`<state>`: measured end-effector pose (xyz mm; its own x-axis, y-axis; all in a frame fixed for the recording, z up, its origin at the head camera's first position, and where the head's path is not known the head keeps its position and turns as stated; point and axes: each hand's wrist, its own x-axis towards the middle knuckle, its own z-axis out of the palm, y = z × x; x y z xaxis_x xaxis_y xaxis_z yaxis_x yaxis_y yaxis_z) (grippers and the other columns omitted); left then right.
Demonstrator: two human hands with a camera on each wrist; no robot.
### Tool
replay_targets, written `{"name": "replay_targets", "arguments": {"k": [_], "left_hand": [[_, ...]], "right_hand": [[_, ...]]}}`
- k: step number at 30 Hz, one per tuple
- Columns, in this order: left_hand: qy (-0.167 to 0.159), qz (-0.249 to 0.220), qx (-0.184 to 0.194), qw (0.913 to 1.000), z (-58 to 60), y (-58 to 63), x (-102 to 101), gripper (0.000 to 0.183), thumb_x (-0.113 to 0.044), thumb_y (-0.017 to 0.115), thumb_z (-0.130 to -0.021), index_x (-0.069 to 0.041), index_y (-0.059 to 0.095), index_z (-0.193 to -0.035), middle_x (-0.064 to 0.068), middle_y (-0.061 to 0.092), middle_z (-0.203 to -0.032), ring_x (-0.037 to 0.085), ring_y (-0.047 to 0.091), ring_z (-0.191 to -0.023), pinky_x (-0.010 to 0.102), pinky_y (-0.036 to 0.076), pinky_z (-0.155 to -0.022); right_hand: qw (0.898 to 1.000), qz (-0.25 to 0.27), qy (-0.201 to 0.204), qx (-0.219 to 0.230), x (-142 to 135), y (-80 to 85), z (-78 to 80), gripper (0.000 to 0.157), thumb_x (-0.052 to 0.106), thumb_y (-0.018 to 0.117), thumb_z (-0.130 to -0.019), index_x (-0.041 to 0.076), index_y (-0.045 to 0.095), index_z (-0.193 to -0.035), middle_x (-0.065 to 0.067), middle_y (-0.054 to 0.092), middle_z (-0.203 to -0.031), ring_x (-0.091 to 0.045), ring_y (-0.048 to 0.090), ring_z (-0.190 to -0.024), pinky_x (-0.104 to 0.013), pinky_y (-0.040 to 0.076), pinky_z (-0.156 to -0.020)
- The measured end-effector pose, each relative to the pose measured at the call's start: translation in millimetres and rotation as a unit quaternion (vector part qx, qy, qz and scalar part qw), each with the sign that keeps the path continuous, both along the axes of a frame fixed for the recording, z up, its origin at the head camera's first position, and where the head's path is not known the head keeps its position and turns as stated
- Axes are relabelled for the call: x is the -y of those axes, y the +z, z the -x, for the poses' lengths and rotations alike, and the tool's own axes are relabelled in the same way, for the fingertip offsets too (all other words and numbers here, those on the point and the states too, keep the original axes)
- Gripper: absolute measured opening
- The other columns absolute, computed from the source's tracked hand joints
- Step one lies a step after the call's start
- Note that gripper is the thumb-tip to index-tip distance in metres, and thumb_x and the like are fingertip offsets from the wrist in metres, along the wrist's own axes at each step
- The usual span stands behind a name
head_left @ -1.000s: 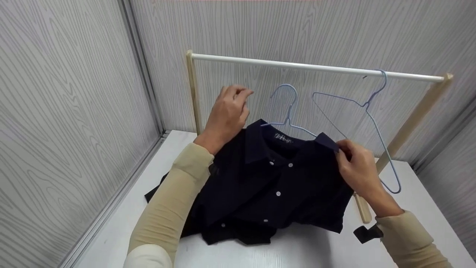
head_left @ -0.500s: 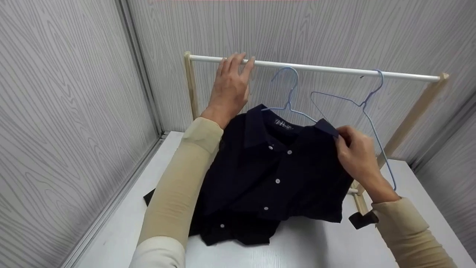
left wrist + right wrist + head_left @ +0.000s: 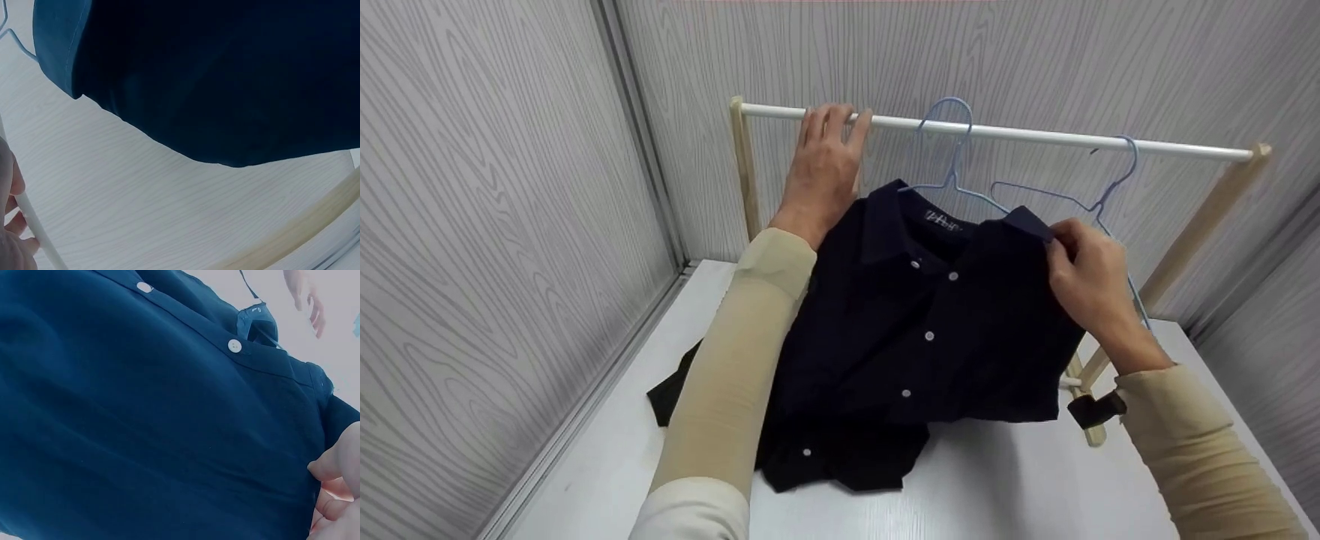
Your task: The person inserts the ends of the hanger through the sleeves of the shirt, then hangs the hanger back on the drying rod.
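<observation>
A dark navy button shirt (image 3: 960, 352) with white buttons is on a blue wire hanger (image 3: 954, 161). My right hand (image 3: 1091, 274) pinches the shirt near its collar, at the shoulder; the right wrist view shows thumb and fingers (image 3: 329, 467) on the cloth. The hanger's hook overlaps the white rail (image 3: 1035, 136) of a small clothes rack; I cannot tell whether it rests on it. Left of the hook, my left hand (image 3: 825, 165) grips the rail, its fingers bent over the bar. The shirt's lower part lies bunched on the table.
Another blue hanger (image 3: 1117, 187) hangs on the rail to the right, partly hidden by the right hand and shirt. Wooden posts (image 3: 744, 169) hold up the rail. Patterned walls (image 3: 510, 187) stand left and behind; the white table (image 3: 960, 487) is underneath.
My left hand has risen from beside the shirt onto the rail. My right hand has lifted the shirt and hanger, bringing the hook from below the rail up to it.
</observation>
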<state>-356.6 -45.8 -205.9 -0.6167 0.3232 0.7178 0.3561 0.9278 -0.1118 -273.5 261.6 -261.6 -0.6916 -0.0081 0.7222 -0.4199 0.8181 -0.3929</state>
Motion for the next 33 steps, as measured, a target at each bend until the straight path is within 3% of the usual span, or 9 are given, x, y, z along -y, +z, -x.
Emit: {"name": "replay_targets", "arguments": {"k": [9,20,33], "left_hand": [[-0.026,0.000,-0.005,0.9997,2.3,0.8,-13.5,0.047,-0.010,0.047,-0.089,-0.010,0.037,-0.135,0.012,0.040,-0.128,0.029,0.032,-0.122,0.037,0.017,-0.110],[-0.051,-0.002,0.000,0.9987,0.7,0.2,-29.9,0.047,-0.010,0.044,-0.090,-0.009,0.036,-0.135,0.013,0.040,-0.128,0.029,0.032,-0.123,0.038,0.016,-0.111],[-0.064,-0.021,0.010,0.9977,-4.8,-1.3,-13.5,0.052,-0.008,0.049,-0.087,-0.009,0.034,-0.137,0.013,0.039,-0.129,0.030,0.030,-0.125,0.040,0.014,-0.111]], "right_hand": [[0.999,-0.010,-0.024,-0.019,-12.6,7.5,6.6,0.014,0.006,0.051,-0.085,-0.001,0.062,-0.088,-0.012,0.061,-0.075,-0.014,0.047,-0.064,-0.024,0.033,-0.061],[0.999,-0.025,-0.031,0.005,-24.8,-10.2,4.2,0.013,0.003,0.050,-0.085,-0.002,0.061,-0.088,-0.015,0.063,-0.080,-0.023,0.054,-0.070,-0.033,0.037,-0.064],[0.997,-0.060,-0.007,0.045,-3.7,-21.9,-2.7,0.011,0.003,0.053,-0.085,-0.002,0.057,-0.094,-0.018,0.059,-0.087,-0.032,0.055,-0.082,-0.045,0.042,-0.074]]}}
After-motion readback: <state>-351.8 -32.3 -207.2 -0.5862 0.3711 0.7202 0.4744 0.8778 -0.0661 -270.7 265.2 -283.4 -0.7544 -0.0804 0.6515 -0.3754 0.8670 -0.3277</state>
